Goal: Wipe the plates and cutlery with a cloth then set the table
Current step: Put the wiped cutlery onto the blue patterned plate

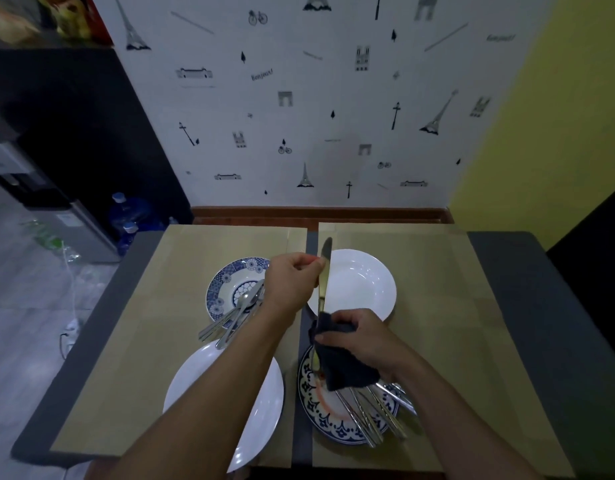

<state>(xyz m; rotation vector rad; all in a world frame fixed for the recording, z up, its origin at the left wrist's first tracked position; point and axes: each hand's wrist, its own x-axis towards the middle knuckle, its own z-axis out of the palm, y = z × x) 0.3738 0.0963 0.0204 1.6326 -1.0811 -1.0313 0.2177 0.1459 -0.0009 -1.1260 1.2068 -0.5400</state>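
My left hand pinches a table knife near its blade, holding it upright over the middle of the table. My right hand grips a dark cloth wrapped round the knife's handle end. Two white plates lie on the mats, one at the far right and one at the near left. A blue patterned plate at the far left holds several pieces of cutlery. Another patterned plate at the near right holds more cutlery.
Two tan placemats cover the grey table, with a narrow gap between them. A papered wall stands right behind the table. Blue water bottles and an appliance sit on the floor at the left.
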